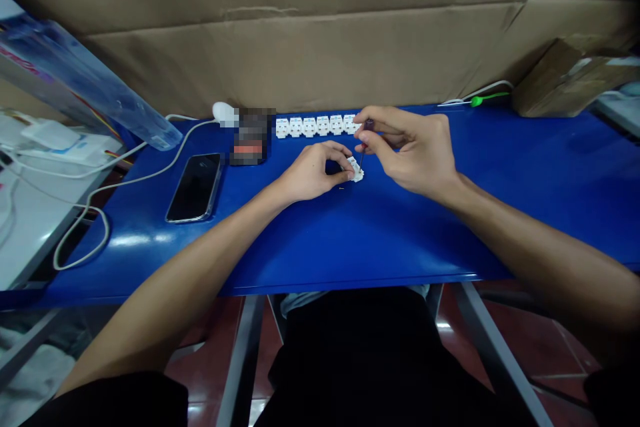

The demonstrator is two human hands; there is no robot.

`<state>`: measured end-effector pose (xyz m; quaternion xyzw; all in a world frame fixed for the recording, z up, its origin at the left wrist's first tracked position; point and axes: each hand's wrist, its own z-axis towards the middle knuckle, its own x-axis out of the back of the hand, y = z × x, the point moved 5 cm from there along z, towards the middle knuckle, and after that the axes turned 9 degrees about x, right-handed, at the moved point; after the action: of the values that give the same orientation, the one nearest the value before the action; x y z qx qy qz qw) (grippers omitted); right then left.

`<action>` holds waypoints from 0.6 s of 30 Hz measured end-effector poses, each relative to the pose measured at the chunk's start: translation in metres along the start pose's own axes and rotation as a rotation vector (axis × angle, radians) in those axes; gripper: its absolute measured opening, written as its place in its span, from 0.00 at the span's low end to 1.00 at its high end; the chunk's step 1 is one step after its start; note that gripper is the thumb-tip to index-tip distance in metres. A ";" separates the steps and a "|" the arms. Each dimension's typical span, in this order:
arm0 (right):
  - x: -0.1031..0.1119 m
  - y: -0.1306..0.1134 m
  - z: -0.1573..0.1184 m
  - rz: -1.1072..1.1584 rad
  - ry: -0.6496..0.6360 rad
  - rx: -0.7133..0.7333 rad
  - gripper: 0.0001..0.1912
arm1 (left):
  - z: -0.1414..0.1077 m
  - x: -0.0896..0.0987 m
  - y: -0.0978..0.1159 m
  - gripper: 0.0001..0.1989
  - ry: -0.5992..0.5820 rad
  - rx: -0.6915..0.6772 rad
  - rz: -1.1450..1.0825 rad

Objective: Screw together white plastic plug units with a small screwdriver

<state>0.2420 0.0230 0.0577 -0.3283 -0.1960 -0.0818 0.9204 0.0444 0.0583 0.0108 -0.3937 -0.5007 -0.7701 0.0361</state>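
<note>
On the blue table (320, 240), my left hand (320, 170) pinches a small white connector block (356, 170) between thumb and fingers. My right hand (410, 147) grips a small screwdriver (369, 125) with a dark red handle. Its thin shaft points down, and the tip meets the block or lies right at it; which one is too small to tell. Behind both hands stands a row of several similar white blocks (309, 127), its right end close to my right fingertips. A tiny brass-coloured piece (341, 188) lies just in front of my left fingers.
A phone (195, 188) lies at the left, with a white cable (107, 213) looping beside it. Near the row is a blurred-out dark item (250, 140). Cardboard (320, 60) lines the back. At the right back are a brown box (555, 80) and a green item (477, 101).
</note>
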 end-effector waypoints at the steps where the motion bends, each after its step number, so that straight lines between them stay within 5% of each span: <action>1: 0.001 -0.002 0.000 -0.036 0.020 0.015 0.16 | 0.000 0.000 0.000 0.04 0.000 -0.002 -0.001; 10: -0.001 0.007 0.002 0.263 -0.186 0.025 0.25 | 0.000 0.000 -0.001 0.04 0.007 0.002 -0.015; 18: -0.002 0.001 0.007 0.360 -0.167 -0.025 0.23 | 0.000 0.001 0.003 0.04 -0.001 -0.002 0.001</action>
<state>0.2384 0.0282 0.0616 -0.3752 -0.2089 0.1090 0.8965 0.0449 0.0569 0.0134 -0.3945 -0.4997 -0.7704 0.0357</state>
